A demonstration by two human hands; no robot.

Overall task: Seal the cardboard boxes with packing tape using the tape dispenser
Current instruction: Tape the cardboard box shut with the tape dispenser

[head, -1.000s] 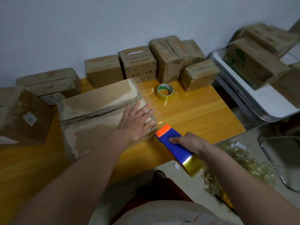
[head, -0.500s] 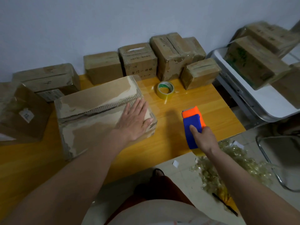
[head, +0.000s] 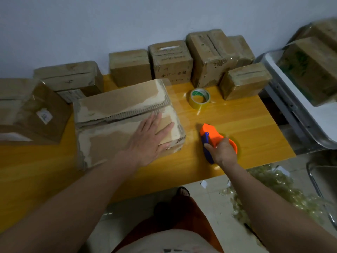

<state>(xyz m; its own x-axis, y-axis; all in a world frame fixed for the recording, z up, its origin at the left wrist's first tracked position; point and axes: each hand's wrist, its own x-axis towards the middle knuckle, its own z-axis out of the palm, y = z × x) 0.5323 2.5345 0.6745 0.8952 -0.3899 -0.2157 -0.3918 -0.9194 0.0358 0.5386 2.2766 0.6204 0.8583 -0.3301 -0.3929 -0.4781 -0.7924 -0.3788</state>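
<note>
Orange wooden table (head: 246,125) against pale wall; left hand (head: 147,141) flat, fingers straight, on cardboard box (head: 116,121); right hand (head: 225,152) grasping tape dispenser (head: 212,136), now lowered onto tabletop beside box.

- You have a yellow wooden table (head: 237,125) under the work.
- To your right stands a white folding table (head: 324,123).
- Crumpled clear scraps (head: 284,196) litter the floor beside a metal chair frame (head: 315,181).
- Behind everything is a pale wall (head: 109,24).
</note>
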